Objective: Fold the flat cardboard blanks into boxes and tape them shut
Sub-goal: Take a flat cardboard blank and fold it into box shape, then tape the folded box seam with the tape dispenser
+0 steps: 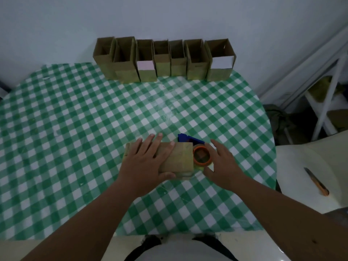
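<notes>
A brown cardboard box (181, 157) lies on its side on the green checked tablecloth (75, 119) near the front middle. My left hand (146, 162) lies flat on top of it, fingers straight, thumb along the near edge. Right beside the box's right end sits a tape dispenser (201, 154) with an orange roll and a blue handle. My right hand (224, 166) reaches to the roll from the right, fingers spread around it; whether it touches is unclear.
Several folded open-topped boxes (163, 61) stand in a row along the table's far edge against the wall. A utility knife (317, 182) with an orange handle lies on a white surface to the right. A white shelf frame (323, 102) stands further right.
</notes>
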